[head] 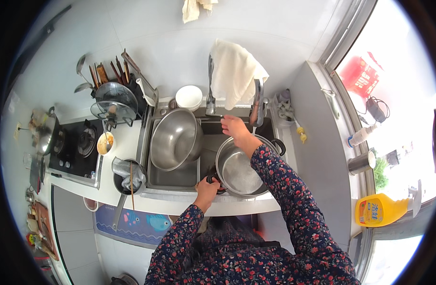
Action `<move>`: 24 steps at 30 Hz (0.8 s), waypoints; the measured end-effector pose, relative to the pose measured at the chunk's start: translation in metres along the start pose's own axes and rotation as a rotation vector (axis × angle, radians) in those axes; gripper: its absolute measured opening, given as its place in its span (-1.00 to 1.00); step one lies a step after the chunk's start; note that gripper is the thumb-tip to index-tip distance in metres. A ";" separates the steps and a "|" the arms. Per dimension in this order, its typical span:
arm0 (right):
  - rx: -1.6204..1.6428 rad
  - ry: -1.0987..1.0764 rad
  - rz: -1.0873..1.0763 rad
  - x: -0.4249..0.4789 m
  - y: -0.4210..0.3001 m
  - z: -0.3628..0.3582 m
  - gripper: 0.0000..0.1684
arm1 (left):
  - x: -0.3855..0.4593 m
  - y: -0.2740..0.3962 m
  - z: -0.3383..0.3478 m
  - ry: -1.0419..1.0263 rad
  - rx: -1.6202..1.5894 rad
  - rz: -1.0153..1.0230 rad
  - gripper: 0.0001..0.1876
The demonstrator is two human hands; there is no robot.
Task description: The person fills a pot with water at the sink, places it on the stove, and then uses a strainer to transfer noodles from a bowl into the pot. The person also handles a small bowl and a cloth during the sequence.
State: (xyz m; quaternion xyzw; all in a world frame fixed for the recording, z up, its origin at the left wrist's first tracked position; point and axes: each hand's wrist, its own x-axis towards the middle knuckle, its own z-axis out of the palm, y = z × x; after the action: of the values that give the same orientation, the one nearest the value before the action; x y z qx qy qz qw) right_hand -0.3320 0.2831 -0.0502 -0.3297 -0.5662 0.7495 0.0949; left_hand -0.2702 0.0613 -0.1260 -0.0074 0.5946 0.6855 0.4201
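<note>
A wide stainless steel pot (pixel 239 171) with black handles stands tilted in the right sink basin. My left hand (pixel 208 192) grips its near-left handle. Above the pot, my right hand (pixel 235 129) reaches to the tip of the faucet lever (pixel 213 114); whether the fingers close on it or only touch it is unclear. A cream cloth (pixel 235 73) drapes over the arched faucet (pixel 257 103), hiding most of the arch. Below the spout runs a short pale streak, perhaps water. Left of the pot, a large steel mixing bowl (pixel 175 139) leans over the left basin (pixel 173 181).
White bowls (pixel 188 97) sit behind the sink. Left on the counter are a saucepan (pixel 120 199) with chopsticks across it, a stained cup (pixel 106 143), pot lids (pixel 116 98) and a gas stove (pixel 75 146). A yellow spray bottle (pixel 380 210) lies on the right windowsill.
</note>
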 end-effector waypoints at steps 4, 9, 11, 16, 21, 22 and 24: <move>-0.013 0.025 0.025 0.008 0.000 0.000 -0.42 | -0.004 0.006 0.006 0.058 0.044 0.013 -0.86; -0.102 -0.179 -0.050 -0.023 -0.011 -0.005 -0.57 | 0.000 -0.004 0.004 0.063 0.061 0.029 -0.86; -0.100 -0.263 -0.044 -0.049 -0.018 -0.010 -0.61 | 0.003 -0.012 -0.002 0.073 0.087 0.038 -0.85; -0.085 -0.185 -0.062 -0.092 -0.035 -0.059 -0.64 | 0.008 -0.017 0.001 0.072 0.023 0.058 -0.86; 0.039 -0.110 -0.135 -0.137 -0.058 -0.090 -0.67 | 0.001 -0.009 0.000 0.026 -0.003 0.029 -0.85; 0.052 -0.087 -0.140 -0.144 -0.061 -0.093 -0.67 | 0.000 -0.009 -0.002 0.004 0.018 0.018 -0.84; 0.076 -0.069 -0.151 -0.153 -0.061 -0.098 -0.67 | -0.002 -0.005 -0.001 -0.011 0.021 0.009 -0.84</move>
State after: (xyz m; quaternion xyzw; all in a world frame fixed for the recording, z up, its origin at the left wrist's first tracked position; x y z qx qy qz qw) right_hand -0.1705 0.3023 0.0504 -0.2562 -0.5635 0.7721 0.1439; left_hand -0.2661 0.0586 -0.1295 0.0036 0.5992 0.6814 0.4203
